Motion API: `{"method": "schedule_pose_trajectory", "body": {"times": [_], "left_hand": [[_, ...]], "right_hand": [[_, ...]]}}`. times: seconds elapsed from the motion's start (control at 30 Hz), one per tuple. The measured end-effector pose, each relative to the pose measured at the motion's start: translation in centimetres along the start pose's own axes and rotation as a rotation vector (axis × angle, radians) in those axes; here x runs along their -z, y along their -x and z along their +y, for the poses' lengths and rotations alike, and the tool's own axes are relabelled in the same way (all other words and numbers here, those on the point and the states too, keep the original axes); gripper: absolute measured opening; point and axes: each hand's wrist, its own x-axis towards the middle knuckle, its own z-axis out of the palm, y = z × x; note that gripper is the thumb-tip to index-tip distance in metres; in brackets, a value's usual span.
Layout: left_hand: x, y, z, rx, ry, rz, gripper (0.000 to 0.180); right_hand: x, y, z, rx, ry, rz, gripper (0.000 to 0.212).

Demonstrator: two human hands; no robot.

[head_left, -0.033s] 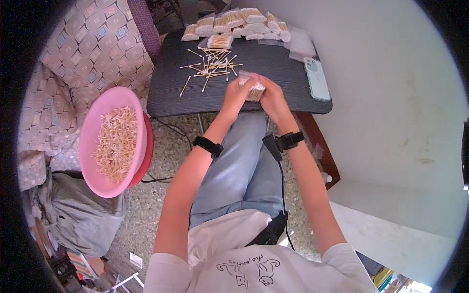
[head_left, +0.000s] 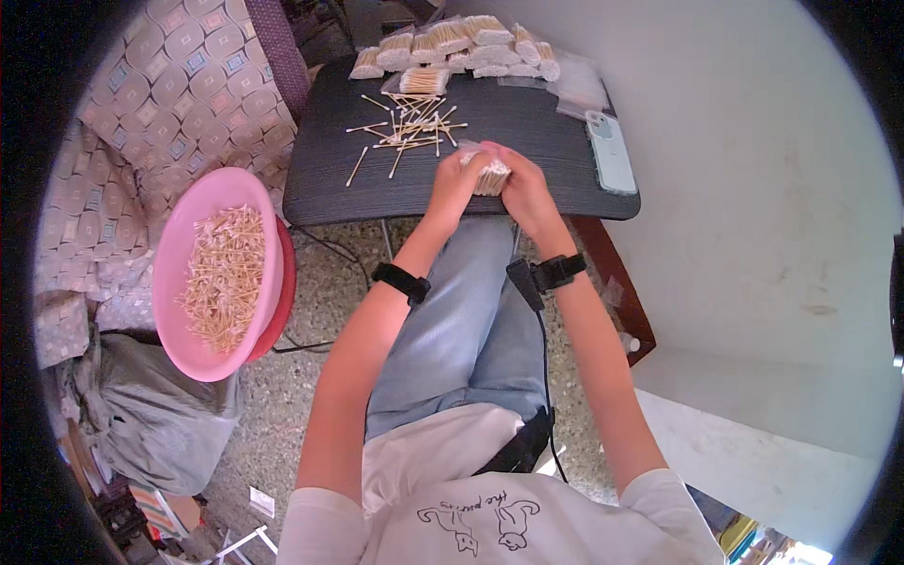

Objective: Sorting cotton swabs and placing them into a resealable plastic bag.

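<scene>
Close to the table's near edge, a bundle of cotton swabs (head_left: 491,179) is held between my two hands, with clear plastic showing at its far end. My left hand (head_left: 454,185) is closed around its left side. From the right, my right hand (head_left: 527,191) grips it, its fingers curving over the far end. Both hands partly hide the bundle. Just left of them, loose cotton swabs (head_left: 410,127) lie scattered on the black table (head_left: 320,179). Beyond those rests a bagged bundle of swabs (head_left: 423,81).
Packed swab bags (head_left: 452,40) are piled along the far edge, with flat clear plastic bags (head_left: 579,85) beside them. A pale phone (head_left: 612,153) lies at the table's right edge. On the left, a pink basin (head_left: 172,311) holds many swabs. A wall (head_left: 753,217) borders the right side.
</scene>
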Motion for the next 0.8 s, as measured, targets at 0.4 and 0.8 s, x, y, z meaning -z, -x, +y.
{"method": "schedule_pose_trajectory", "body": {"times": [0.4,0.8], "left_hand": [[0.1,0.1,0.5,0.024,-0.073,-0.025,0.031],[0.5,0.0,-1.1,-0.254,-0.391,-0.119,0.047]], "right_hand": [[0.0,-0.1,0.7,0.075,0.216,0.047,0.023],[-0.7,0.3,0.9,0.158,0.015,0.189,0.021]]}}
